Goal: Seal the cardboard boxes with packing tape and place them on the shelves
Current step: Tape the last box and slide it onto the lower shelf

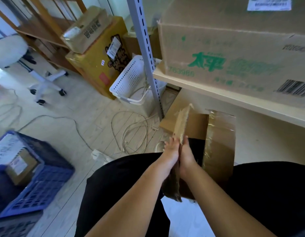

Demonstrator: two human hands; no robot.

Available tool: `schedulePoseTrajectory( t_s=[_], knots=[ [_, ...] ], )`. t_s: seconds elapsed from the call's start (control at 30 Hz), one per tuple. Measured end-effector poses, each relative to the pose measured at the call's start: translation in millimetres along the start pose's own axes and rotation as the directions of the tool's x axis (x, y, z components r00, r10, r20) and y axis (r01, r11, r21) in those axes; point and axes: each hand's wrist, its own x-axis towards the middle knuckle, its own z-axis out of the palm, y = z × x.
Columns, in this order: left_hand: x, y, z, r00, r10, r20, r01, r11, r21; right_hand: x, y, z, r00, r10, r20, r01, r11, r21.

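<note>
An open cardboard box (220, 142) stands on the floor between my knees, partly under the shelf board (233, 98). Its left flap (182, 120) stands up on edge. My left hand (171, 151) lies flat against the flap's left face with straight fingers. My right hand (186, 156) presses the flap's right face, so the flap is sandwiched between both palms. The right flap, shiny with old tape, is folded over the box top. A large sealed box with green print (233, 48) sits on the shelf above. No tape roll is in view.
A grey slotted shelf post (148, 53) rises just left of the box. A white basket (131, 81) and loose cables (131, 129) lie beyond it. Yellow and brown boxes (97, 53) are stacked at the back. A blue crate (28, 173) is at left, a white stool (11, 50) far left.
</note>
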Motion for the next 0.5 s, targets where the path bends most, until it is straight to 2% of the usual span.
schedulePoseTrajectory(
  t_s=[0.03,0.07,0.1,0.17,0.23,0.33,0.4,0.47,0.5],
  knots=[
    [3,-7,7,1.0,0.024,-0.007,-0.023,0.998,0.055,-2,-1,-4,1.0,0.02,-0.018,-0.018,0.993,0.118],
    [1,-12,11,0.998,0.061,-0.013,-0.059,0.993,0.105,-6,0,-12,0.997,-0.025,-0.077,0.031,0.997,0.07],
    [6,-20,13,0.992,0.127,-0.008,-0.125,0.986,0.108,-14,-3,-17,0.988,-0.107,-0.114,0.102,0.994,-0.048],
    [13,-42,15,0.966,0.252,-0.064,-0.248,0.967,0.063,-18,2,-25,0.946,-0.273,-0.173,0.197,0.911,-0.361],
    [15,-57,19,0.934,0.33,-0.141,-0.314,0.941,0.125,-9,13,-33,0.909,-0.362,-0.207,0.235,0.854,-0.464],
    [21,-59,16,0.927,0.299,-0.225,-0.256,0.946,0.199,4,18,-45,0.906,-0.287,-0.311,0.177,0.924,-0.339],
    [28,-59,12,0.93,0.251,-0.268,-0.228,0.967,0.113,9,16,-48,0.924,-0.205,-0.322,0.122,0.958,-0.26],
    [36,-61,10,0.932,0.22,-0.289,-0.219,0.975,0.036,12,15,-51,0.93,-0.2,-0.309,0.123,0.96,-0.252],
    [40,-63,10,0.928,0.239,-0.286,-0.231,0.971,0.061,11,14,-51,0.925,-0.217,-0.311,0.14,0.958,-0.249]
  ],
)
